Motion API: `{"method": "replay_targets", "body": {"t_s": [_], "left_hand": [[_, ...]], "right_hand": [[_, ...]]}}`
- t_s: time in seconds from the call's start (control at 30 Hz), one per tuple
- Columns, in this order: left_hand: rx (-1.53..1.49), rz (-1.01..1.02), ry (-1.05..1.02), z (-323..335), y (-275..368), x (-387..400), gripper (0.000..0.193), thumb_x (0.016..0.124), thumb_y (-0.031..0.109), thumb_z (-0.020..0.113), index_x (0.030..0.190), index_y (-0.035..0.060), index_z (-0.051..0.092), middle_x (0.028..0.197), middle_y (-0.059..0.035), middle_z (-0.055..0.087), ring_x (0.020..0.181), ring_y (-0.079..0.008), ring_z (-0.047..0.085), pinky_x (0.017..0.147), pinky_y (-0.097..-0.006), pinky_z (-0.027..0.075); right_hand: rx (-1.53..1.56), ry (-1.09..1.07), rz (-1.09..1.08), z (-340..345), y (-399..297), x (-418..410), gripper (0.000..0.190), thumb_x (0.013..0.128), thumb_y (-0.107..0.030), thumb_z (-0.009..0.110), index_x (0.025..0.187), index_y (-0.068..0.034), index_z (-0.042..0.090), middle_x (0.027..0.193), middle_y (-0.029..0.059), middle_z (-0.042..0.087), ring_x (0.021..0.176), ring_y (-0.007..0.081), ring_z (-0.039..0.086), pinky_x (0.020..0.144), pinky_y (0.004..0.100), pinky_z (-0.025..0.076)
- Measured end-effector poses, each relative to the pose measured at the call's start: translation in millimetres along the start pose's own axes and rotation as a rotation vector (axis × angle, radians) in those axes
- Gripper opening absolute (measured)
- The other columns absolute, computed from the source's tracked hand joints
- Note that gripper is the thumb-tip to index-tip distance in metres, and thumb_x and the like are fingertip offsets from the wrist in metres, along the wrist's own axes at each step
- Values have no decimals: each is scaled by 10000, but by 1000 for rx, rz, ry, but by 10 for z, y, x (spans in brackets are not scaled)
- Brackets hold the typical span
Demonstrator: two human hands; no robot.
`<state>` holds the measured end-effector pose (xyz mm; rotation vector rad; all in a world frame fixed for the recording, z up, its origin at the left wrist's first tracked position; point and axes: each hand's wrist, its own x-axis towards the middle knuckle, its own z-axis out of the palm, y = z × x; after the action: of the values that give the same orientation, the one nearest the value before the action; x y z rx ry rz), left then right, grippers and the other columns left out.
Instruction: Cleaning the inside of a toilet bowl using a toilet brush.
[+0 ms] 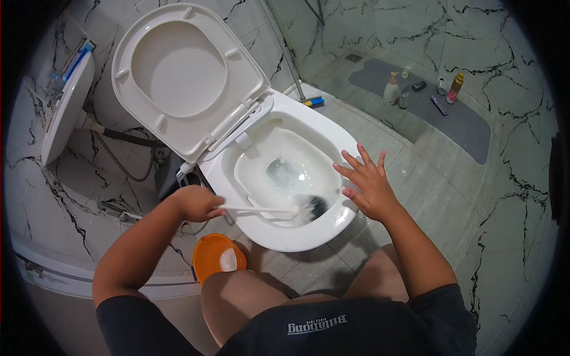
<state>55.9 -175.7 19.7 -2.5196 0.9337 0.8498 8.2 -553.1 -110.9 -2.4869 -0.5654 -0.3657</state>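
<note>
My left hand (199, 204) is closed around the white handle of a toilet brush (267, 209). The black and white bristles, slightly blurred, lie against the inner front wall of the white toilet bowl (294, 240). Some water (285, 172) stands at the bottom of the bowl. My right hand (365, 182) is spread beside the right part of the rim, fingers apart, holding nothing; whether it touches the rim I cannot tell. The toilet seat and lid (178, 66) are raised at the hinge.
An orange bucket (209, 256) with something white inside is on the floor near my left knee. A washbasin (73, 111) juts out at the left. Behind the toilet leans a blue and yellow floor brush (313, 102). Several bottles stand on a grey mat (463, 129) beyond a glass panel.
</note>
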Motion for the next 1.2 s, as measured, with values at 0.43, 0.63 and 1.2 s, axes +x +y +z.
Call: {"method": "replay_targets", "body": {"t_s": [0.43, 0.63, 1.2], "left_hand": [[21, -3, 41, -184, 232, 237, 288, 887, 354, 485, 886, 74, 553, 632, -195, 572, 637, -379, 582, 611, -488, 435], [-156, -84, -51, 59, 215, -42, 297, 897, 353, 475, 938, 78, 581, 694, -179, 593, 686, -362, 595, 636, -462, 452], [-1080, -278, -138, -7, 1262, 450, 284, 938, 282, 418, 972, 3, 457, 713, -110, 513, 522, -186, 518, 469, -317, 451]], "right_hand": [[158, 119, 96, 22, 97, 26, 543, 871, -476, 431, 1354, -231, 388, 1488, 162, 96, 1363, 350, 138, 1037, 618, -17], [218, 207, 105, 34, 199, 32, 588, 873, -529, 397, 1368, -214, 362, 1482, 192, 65, 1349, 382, 156, 1032, 627, 3], [377, 339, 81, 92, 218, 47, 616, 878, -492, 434, 1402, -207, 280, 1489, 187, 0, 1351, 408, 127, 1033, 623, 42]]}}
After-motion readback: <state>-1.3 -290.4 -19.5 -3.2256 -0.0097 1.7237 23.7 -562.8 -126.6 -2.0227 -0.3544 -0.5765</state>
